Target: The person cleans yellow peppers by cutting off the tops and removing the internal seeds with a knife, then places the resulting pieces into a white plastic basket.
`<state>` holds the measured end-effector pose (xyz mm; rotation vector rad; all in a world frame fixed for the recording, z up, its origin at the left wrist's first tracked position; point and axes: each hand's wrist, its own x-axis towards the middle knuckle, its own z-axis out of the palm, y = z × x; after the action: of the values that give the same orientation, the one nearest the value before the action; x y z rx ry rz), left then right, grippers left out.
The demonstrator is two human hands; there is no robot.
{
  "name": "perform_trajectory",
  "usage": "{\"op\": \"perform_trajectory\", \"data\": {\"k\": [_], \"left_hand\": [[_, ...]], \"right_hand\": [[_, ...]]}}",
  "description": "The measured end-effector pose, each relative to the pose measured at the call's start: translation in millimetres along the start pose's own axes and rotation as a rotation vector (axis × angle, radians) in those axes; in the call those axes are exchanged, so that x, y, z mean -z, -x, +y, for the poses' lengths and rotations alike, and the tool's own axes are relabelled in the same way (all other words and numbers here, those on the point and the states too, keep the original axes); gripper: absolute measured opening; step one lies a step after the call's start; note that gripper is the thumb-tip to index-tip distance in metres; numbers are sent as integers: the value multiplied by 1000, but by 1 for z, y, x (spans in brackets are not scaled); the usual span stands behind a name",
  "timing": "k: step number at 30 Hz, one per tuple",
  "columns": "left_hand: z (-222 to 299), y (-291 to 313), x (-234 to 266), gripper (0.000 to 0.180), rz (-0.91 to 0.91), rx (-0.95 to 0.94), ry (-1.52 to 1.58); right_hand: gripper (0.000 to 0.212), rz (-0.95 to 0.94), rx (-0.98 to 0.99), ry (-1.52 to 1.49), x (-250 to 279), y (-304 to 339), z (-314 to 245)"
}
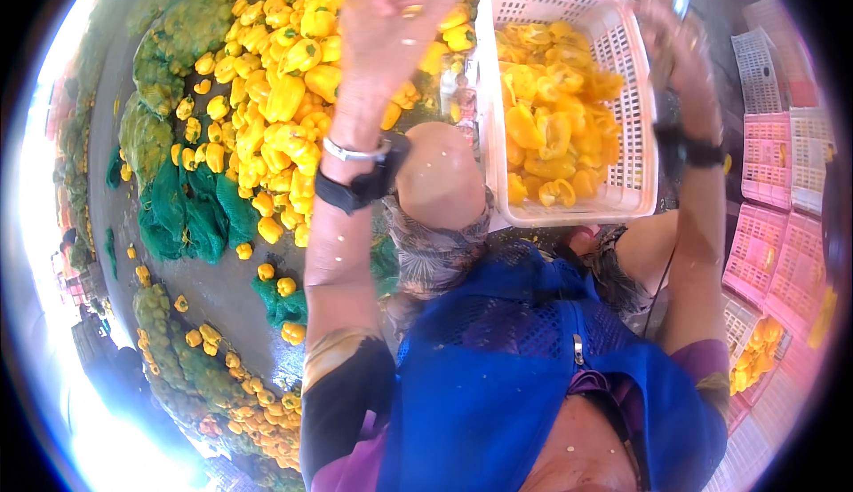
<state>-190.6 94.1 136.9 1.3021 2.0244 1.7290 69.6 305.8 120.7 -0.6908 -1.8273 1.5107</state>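
My left hand (395, 30) is raised over a large heap of whole yellow bell peppers (284, 97). Its thumb and fingers are curved and apart, and no pepper shows in it. A white plastic crate (569, 218) stands in front of me, partly filled with cut yellow pepper pieces (555, 132). One piece near its right wall looks smeared by motion. Beside the crate's far right corner is my right hand (671, 35). Motion blurs its fingers, so I cannot make out whether anything is in them.
Green net sacks (164, 57) full of peppers line the heap's left side. A loose green net (191, 212) lies on the wet floor among stray peppers. Pink and white crates (766, 159) are stacked at the right, one holding yellow peppers (757, 354). My knees flank the near crate.
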Motion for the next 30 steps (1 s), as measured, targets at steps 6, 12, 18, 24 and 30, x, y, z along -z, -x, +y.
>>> {"op": "perform_trajectory", "data": {"k": [6, 12, 18, 24, 30], "left_hand": [[-257, 43, 31, 30, -140, 582, -326], [-422, 103, -13, 53, -5, 845, -485], [-456, 79, -39, 94, 73, 1068, -587], [-390, 54, -83, 87, 125, 1094, -732], [-385, 65, -79, 73, 261, 1044, -639]], "right_hand": [[31, 92, -381, 20, -23, 47, 58], [32, 113, -443, 72, -20, 33, 57], [30, 145, -388, 223, -25, 18, 43], [28, 214, -465, 299, -20, 13, 42], [27, 161, -474, 322, -28, 12, 48]]}}
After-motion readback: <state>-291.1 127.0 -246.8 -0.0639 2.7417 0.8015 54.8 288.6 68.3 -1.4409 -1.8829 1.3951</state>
